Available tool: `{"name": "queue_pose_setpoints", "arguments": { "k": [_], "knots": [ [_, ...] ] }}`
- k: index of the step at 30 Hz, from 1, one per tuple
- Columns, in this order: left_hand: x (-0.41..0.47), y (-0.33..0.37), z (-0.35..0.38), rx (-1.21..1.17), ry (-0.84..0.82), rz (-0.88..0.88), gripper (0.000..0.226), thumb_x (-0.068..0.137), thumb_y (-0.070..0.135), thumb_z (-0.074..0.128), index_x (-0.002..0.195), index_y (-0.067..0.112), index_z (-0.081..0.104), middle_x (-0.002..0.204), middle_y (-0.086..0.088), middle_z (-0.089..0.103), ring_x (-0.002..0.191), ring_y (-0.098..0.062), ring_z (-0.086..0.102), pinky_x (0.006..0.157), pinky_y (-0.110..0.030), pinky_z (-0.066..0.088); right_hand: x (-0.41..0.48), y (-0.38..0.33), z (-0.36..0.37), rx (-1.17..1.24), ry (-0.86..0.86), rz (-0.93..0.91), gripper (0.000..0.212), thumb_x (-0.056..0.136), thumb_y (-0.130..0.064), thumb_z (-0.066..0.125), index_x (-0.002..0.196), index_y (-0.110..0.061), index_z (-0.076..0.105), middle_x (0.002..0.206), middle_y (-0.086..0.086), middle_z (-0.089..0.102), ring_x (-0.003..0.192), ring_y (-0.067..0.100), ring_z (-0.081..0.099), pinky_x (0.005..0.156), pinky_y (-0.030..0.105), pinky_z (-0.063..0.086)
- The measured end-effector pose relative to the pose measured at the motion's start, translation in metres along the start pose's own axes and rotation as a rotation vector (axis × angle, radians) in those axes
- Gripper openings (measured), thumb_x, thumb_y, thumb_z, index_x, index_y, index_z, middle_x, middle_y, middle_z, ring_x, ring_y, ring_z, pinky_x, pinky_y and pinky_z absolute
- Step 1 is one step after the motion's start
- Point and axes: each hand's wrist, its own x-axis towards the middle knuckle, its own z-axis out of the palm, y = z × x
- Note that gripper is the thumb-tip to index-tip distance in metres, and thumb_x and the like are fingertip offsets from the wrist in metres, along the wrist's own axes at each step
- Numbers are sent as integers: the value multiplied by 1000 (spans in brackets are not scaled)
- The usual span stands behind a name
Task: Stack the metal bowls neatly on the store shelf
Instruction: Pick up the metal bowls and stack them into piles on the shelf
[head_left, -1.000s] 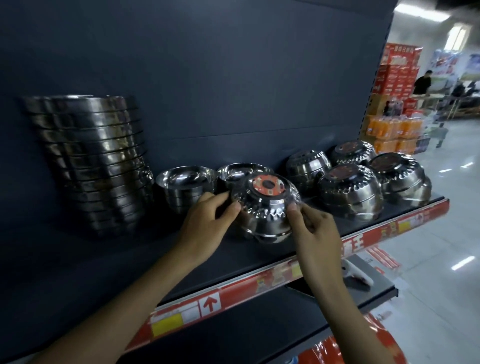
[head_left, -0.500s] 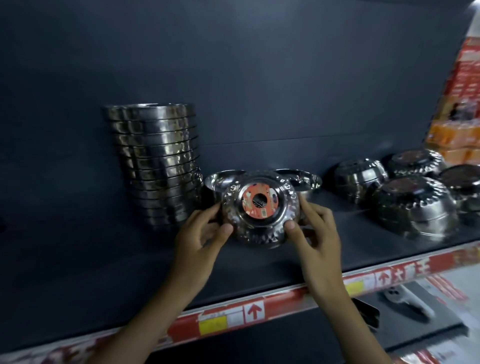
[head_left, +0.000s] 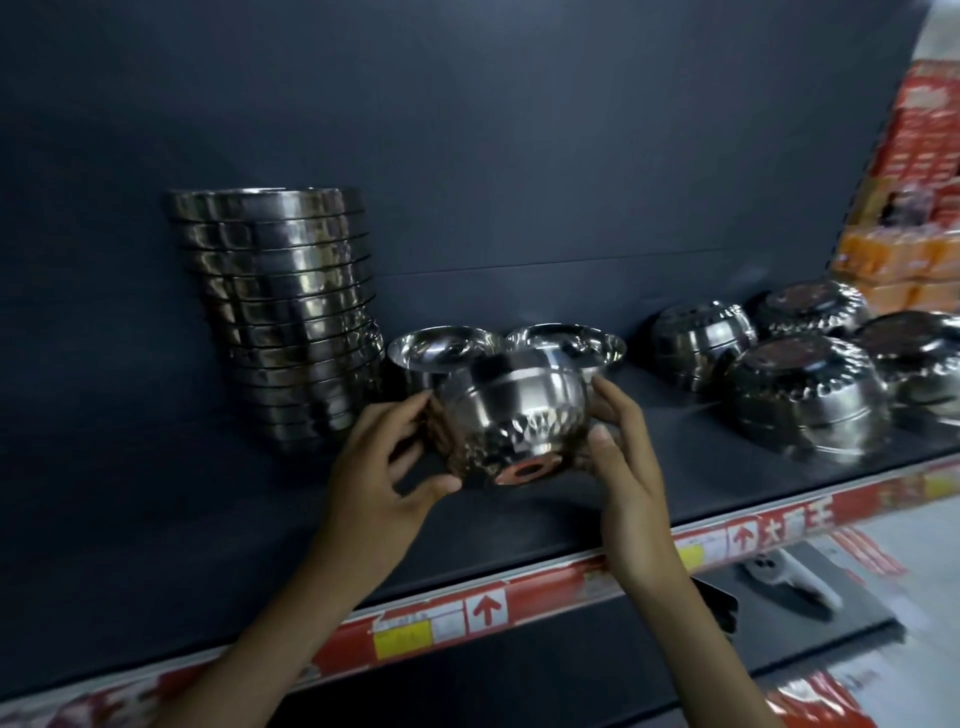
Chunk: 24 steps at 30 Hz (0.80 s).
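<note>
I hold a shiny metal bowl between both hands above the dark shelf, its mouth turned up and its orange-stickered foot facing down toward me. My left hand grips its left side with thumb and fingers curled round it. My right hand grips its right side. Left of it rises a tall stack of metal bowls. Two upright bowls stand just behind the held one. Several upside-down bowls lie to the right.
The shelf's front edge carries a red price strip with an arrow. A lower shelf below right holds a white object. Red and orange stacked goods stand at the far right. The dark back panel is close behind the bowls.
The bowl has been turned over: its orange-stickered foot faced me before and now points down, mouth up. The view has shifted left, bringing the tall stack nearer the middle.
</note>
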Motion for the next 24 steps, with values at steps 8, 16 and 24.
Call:
{"name": "queue_pose_setpoints", "arguments": {
  "k": [8, 16, 24],
  "knots": [
    [0, 3, -2, -46, -51, -2, 81, 70, -12, 79, 109, 56, 62, 124, 6, 46, 125, -11, 54, 100, -28, 51, 1, -5, 1, -127, -56, 62, 59, 87, -70, 40, 143, -53, 39, 132, -29, 46, 130, -8, 42, 114, 42, 37],
    [1, 3, -6, 37, -132, -107, 74, 77, 5, 80, 118, 59, 53, 109, 18, 63, 103, -9, 66, 87, -28, 52, 4, -6, 0, 39, -40, 71, 41, 90, -59, 45, 126, -41, 52, 120, -10, 63, 108, 18, 63, 88, 51, 54],
    [1, -1, -8, -62, -155, -242, 84, 56, 41, 85, 132, 41, 50, 115, 7, 69, 109, -9, 67, 94, -31, 54, 9, 1, -2, 59, -76, 130, 39, 87, -30, 40, 122, -43, 53, 109, -16, 67, 97, 11, 64, 82, 38, 49]
  ]
}}
